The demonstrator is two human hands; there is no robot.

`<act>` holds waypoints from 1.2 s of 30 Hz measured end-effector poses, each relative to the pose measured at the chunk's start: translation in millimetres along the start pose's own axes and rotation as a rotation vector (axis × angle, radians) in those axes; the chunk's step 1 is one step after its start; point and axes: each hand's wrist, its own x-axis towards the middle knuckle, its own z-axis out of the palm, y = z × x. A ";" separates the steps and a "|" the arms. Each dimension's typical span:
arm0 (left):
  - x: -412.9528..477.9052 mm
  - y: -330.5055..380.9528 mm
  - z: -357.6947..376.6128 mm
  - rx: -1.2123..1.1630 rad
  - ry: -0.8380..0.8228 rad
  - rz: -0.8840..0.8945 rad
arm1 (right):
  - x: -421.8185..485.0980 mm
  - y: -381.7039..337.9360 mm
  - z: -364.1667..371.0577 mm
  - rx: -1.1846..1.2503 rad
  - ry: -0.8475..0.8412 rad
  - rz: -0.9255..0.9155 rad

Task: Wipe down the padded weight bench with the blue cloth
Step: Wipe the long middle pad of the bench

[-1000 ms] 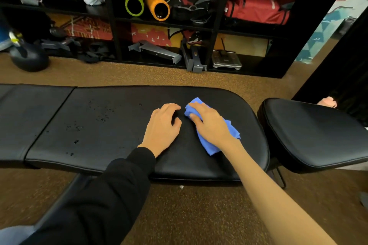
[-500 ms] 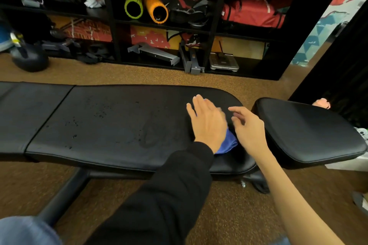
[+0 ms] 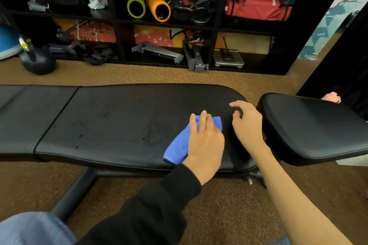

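Cloth (image 3: 177,144): blue, folded; flat on bench (image 3: 119,105) pad, right half, near front edge; pinned under left hand (image 3: 206,141), fingers straight, pressing, no grasp. Right hand (image 3: 248,123): just beside cloth, fingers loosely curled, holding nothing. Droplets (image 3: 80,136): further left, unwiped. Advised: even flat pressure; overlapping sweeps leftward through droplets, up to seam (image 3: 57,118).

Black padded bench (image 3: 119,125) on brown floor (image 3: 229,215), blue cloth (image 3: 177,145) lying near its right end, specks (image 3: 79,123), perhaps droplets, leftward
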 end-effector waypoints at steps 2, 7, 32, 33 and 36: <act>2.4 -14.8 3.3 -0.172 0.065 0.001 | 2.3 -0.2 4.0 -0.012 -0.025 -0.009; 31.5 -35.6 20.0 -0.364 0.167 0.073 | -4.1 11.7 18.3 -0.105 -0.107 -0.040; 1.6 -67.9 26.0 -0.337 0.382 0.216 | -8.0 11.1 23.5 -0.261 -0.225 -0.044; -11.4 -65.1 27.2 -0.393 0.369 0.252 | -7.8 11.2 23.5 -0.270 -0.229 -0.048; -41.2 -72.2 36.9 -0.481 0.318 0.351 | -7.8 12.1 22.9 -0.277 -0.228 -0.064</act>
